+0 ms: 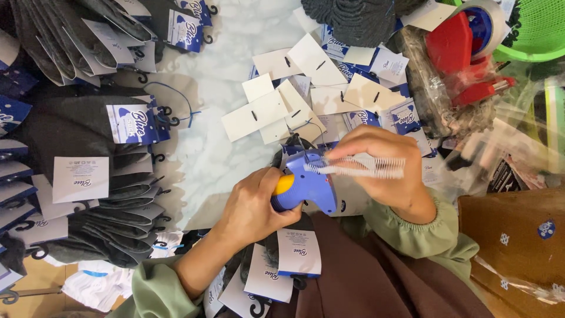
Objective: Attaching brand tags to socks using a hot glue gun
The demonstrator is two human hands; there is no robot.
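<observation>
Mid-frame: left hand (256, 203) fingers curled tight round blue tagging gun (306, 182). Right hand (376, 159) pinches white strip of plastic fasteners (368, 166) at gun's top, prob. loading it; seating unclear w/ blur. Next needs strip lined up w/ feed slot. Tagged grey socks (106, 176) at left.

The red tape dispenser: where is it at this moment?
In the head view's upper right, the red tape dispenser lies beside the green basket, beyond the right hand.
</observation>
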